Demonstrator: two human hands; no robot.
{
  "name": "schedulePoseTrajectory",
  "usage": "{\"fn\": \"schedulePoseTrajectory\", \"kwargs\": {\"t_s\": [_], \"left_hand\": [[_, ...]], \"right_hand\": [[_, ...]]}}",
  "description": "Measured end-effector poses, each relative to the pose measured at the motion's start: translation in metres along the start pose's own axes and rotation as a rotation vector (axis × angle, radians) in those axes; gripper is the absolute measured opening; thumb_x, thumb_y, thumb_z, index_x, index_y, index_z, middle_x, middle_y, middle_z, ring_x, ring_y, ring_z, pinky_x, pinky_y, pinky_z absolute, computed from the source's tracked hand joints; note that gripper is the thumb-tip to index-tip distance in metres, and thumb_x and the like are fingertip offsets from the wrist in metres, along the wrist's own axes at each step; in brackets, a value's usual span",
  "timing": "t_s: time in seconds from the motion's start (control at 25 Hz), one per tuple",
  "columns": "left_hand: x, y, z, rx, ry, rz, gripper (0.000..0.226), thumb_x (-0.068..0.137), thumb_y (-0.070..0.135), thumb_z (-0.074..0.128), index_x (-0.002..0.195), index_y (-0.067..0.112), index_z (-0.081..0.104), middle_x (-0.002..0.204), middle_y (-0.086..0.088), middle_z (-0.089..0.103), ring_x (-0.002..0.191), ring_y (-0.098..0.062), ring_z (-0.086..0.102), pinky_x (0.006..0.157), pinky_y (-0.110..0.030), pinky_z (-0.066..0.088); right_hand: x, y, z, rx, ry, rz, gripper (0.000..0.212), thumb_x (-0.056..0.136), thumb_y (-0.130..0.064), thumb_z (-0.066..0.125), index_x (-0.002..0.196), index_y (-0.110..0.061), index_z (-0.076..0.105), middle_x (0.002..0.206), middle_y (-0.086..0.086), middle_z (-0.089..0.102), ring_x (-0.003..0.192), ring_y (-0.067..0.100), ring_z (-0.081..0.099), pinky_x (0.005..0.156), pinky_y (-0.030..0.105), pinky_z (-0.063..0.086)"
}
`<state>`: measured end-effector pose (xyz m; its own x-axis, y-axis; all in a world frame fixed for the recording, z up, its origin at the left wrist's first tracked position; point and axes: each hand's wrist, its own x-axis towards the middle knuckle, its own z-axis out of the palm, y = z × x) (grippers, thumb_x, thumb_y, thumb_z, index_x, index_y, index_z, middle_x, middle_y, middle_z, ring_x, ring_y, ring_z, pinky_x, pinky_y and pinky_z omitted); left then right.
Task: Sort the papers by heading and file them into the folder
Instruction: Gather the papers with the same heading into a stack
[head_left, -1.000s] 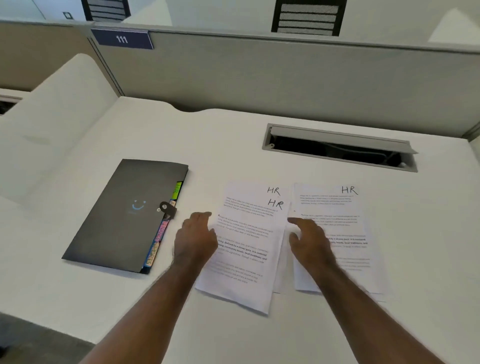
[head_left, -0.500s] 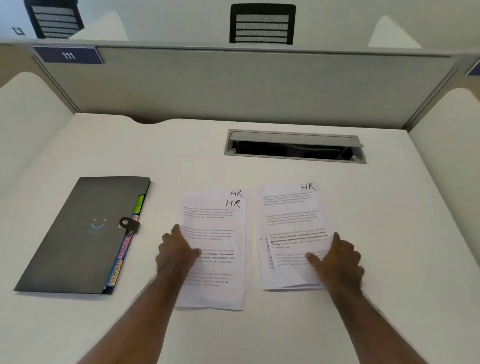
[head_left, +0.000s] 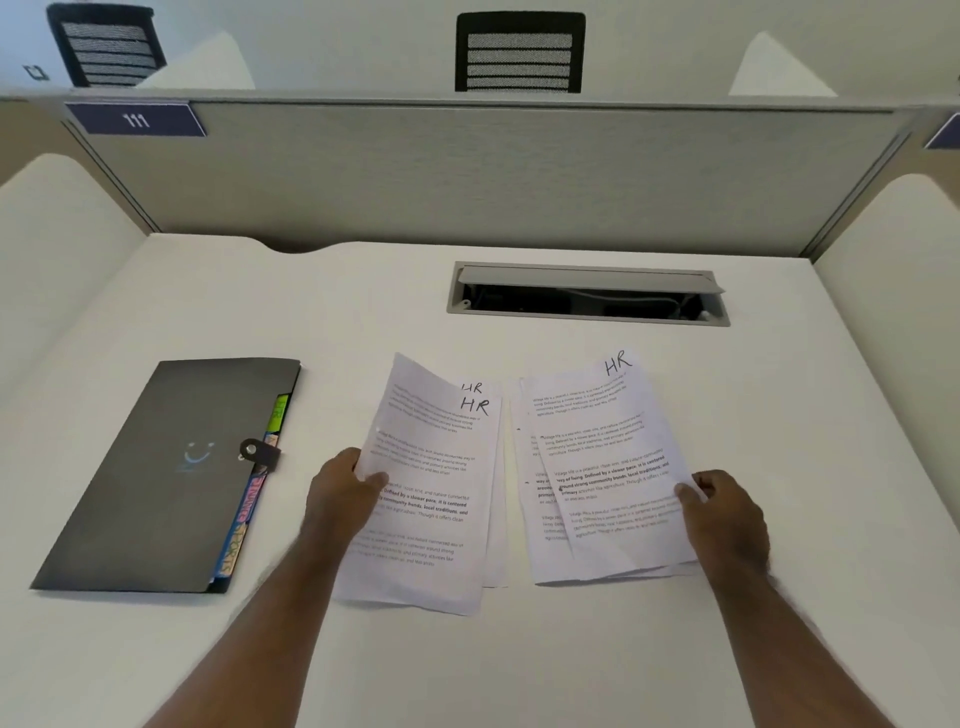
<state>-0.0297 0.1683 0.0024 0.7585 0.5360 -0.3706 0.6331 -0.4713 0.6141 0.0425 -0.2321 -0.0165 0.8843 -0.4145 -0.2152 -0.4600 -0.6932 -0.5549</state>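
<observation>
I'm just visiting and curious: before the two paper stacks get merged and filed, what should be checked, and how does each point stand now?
1. Left hand grips the left paper stack: ok.
2. Right hand grips the right paper stack: ok.
3. Visible headings match, HR on both: ok.
4. Lower sheets' headings: cannot tell, hidden.
5. Stack edges squared: not ok, sheets are fanned.
6. Black folder open to receive papers: not ok, its strap closure looks fastened.

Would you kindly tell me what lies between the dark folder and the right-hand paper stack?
In the head view, the left paper stack, gripped by the left hand.
</observation>
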Motion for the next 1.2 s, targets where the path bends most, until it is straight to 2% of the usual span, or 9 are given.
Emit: {"fn": "schedulePoseTrajectory", "kwargs": {"t_s": [0.16, 0.36, 0.48, 0.56, 0.68, 0.76, 0.92, 1.04, 1.2], "left_hand": [[0.005, -0.005, -0.015, -0.378, -0.136, 0.025, 0.02, 0.092, 0.017, 0.066, 0.11, 0.011, 0.065, 0.105, -0.008, 0.074, 0.089, -0.03, 0.072, 0.083, -0.051, 0.059], [0.011, -0.01, -0.026, -0.722, -0.22, -0.015, 0.029, 0.091, 0.012, 0.067, 0.12, 0.009, 0.063, 0.111, -0.012, 0.074, 0.098, -0.035, 0.072, 0.086, -0.056, 0.056], [0.005, -0.006, -0.018, -0.801, -0.256, -0.022, 0.031, 0.091, 0.012, 0.065, 0.122, 0.009, 0.062, 0.114, -0.013, 0.073, 0.102, -0.036, 0.07, 0.086, -0.052, 0.057], [0.0, 0.0, -0.009, -0.833, -0.284, -0.025, 0.033, 0.091, 0.014, 0.065, 0.123, 0.01, 0.062, 0.116, -0.014, 0.072, 0.105, -0.036, 0.069, 0.089, -0.053, 0.055], [-0.01, 0.019, 0.005, -0.871, -0.325, -0.033, 0.03, 0.092, 0.013, 0.063, 0.122, 0.011, 0.063, 0.114, -0.012, 0.073, 0.103, -0.033, 0.07, 0.087, -0.05, 0.057], [-0.02, 0.034, 0.012, -0.892, -0.374, -0.021, 0.029, 0.092, 0.013, 0.063, 0.121, 0.011, 0.064, 0.113, -0.013, 0.073, 0.103, -0.034, 0.071, 0.084, -0.049, 0.058], [-0.029, 0.052, 0.021, -0.921, -0.455, -0.063, 0.032, 0.087, 0.019, 0.067, 0.118, 0.01, 0.068, 0.114, -0.018, 0.072, 0.106, -0.037, 0.069, 0.088, -0.054, 0.056], [-0.034, 0.06, 0.022, -0.96, -0.5, -0.101, 0.032, 0.088, 0.02, 0.066, 0.119, 0.012, 0.069, 0.115, -0.016, 0.072, 0.107, -0.035, 0.068, 0.091, -0.055, 0.054], [-0.042, 0.068, 0.019, -1.009, -0.492, -0.137, 0.024, 0.091, 0.022, 0.062, 0.111, 0.015, 0.073, 0.109, -0.01, 0.075, 0.101, -0.028, 0.071, 0.09, -0.048, 0.054]], "right_hand": [[0.014, 0.004, -0.012, 0.157, -0.112, -0.033, 0.015, 0.088, -0.022, 0.066, 0.1, -0.014, 0.067, 0.103, 0.01, 0.072, 0.088, 0.03, 0.062, 0.077, 0.038, 0.048], [0.011, -0.004, -0.024, 0.66, -0.26, 0.063, 0.022, 0.088, -0.02, 0.07, 0.109, -0.012, 0.068, 0.107, 0.009, 0.072, 0.09, 0.028, 0.068, 0.078, 0.035, 0.053], [0.005, -0.018, -0.021, 0.827, -0.355, 0.054, 0.065, 0.059, -0.056, 0.085, 0.109, -0.017, 0.07, 0.109, 0.005, 0.075, 0.091, 0.023, 0.07, 0.085, 0.039, 0.055], [-0.004, -0.03, -0.015, 0.851, -0.427, 0.013, 0.082, 0.042, -0.062, 0.087, 0.107, -0.016, 0.07, 0.104, 0.002, 0.076, 0.092, 0.022, 0.072, 0.082, 0.036, 0.059], [-0.027, -0.053, 0.0, 0.861, -0.53, -0.026, 0.029, 0.08, -0.027, 0.076, 0.104, -0.013, 0.07, 0.103, 0.004, 0.076, 0.095, 0.023, 0.072, 0.078, 0.03, 0.058], [-0.042, -0.063, 0.012, 0.816, -0.54, -0.045, 0.013, 0.088, -0.017, 0.069, 0.101, -0.013, 0.071, 0.1, 0.001, 0.077, 0.094, 0.02, 0.072, 0.079, 0.028, 0.058], [-0.061, -0.066, 0.037, 0.666, -0.438, -0.056, 0.014, 0.088, -0.026, 0.07, 0.094, -0.015, 0.069, 0.097, -0.001, 0.075, 0.094, 0.022, 0.07, 0.083, 0.039, 0.056], [-0.068, -0.066, 0.044, 0.708, -0.408, -0.044, 0.021, 0.088, -0.021, 0.069, 0.107, -0.018, 0.062, 0.101, 0.0, 0.074, 0.093, 0.017, 0.07, 0.086, 0.039, 0.056], [-0.068, -0.063, 0.042, 0.733, -0.471, -0.09, 0.041, 0.087, -0.01, 0.071, 0.12, -0.03, 0.057, 0.097, -0.004, 0.075, 0.083, -0.002, 0.071, 0.075, 0.021, 0.056]]}}
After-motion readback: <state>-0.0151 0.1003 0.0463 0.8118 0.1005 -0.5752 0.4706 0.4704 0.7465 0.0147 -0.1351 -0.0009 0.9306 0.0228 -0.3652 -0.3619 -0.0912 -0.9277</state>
